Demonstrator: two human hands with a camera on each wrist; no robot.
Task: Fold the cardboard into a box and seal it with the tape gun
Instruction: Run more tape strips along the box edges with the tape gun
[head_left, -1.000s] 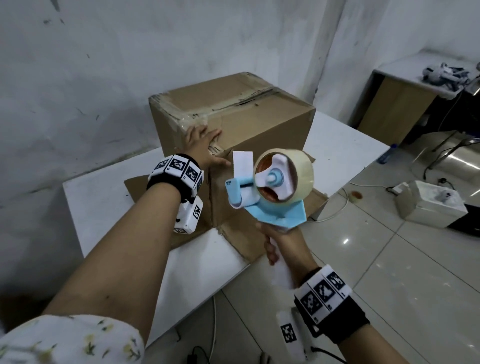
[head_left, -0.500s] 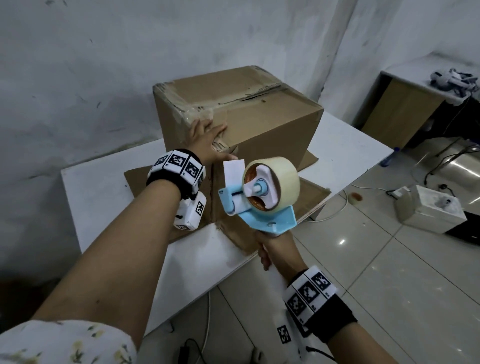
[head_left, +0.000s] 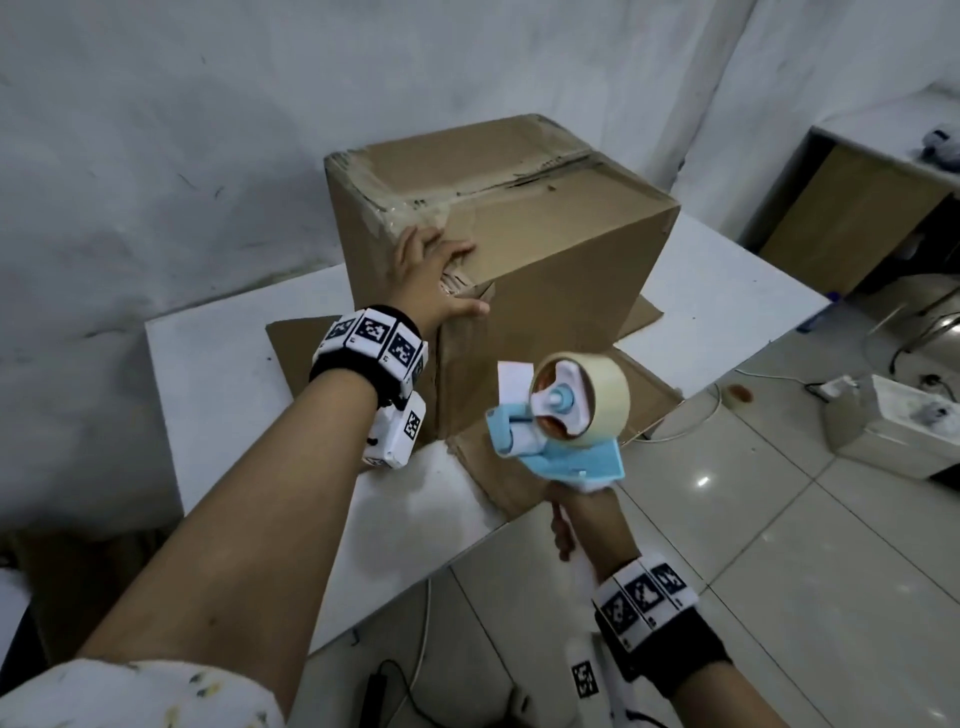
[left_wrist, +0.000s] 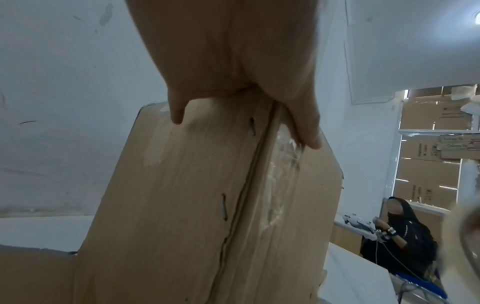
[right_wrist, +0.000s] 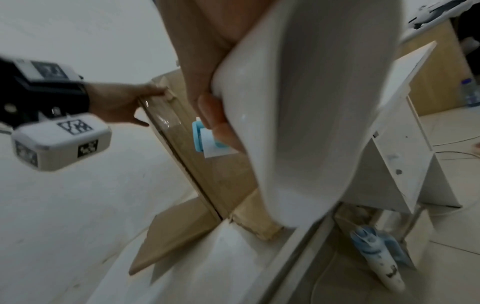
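Note:
A brown cardboard box (head_left: 545, 249) stands on the white table (head_left: 218, 395), its lower flaps spread flat on the tabletop. Clear tape runs along its top seam and down the near corner. My left hand (head_left: 431, 275) lies flat against that near upper corner, fingers straight; the left wrist view has the box's stapled side seam (left_wrist: 233, 205) under the fingers (left_wrist: 306, 131). My right hand (head_left: 576, 514) grips the white handle of the blue tape gun (head_left: 566, 415), which carries a roll of beige tape and hovers off the table's near corner. The handle (right_wrist: 298, 113) fills the right wrist view.
A grey wall stands close behind the table. To the right are tiled floor with cables, a white box (head_left: 904, 431) on the floor and a wooden desk (head_left: 852, 208). A person in dark clothes (left_wrist: 405, 236) sits at a bench beyond the box.
The tape gun has dropped lower and away from the box toward the table's near corner. My left hand stays pressed on the box corner.

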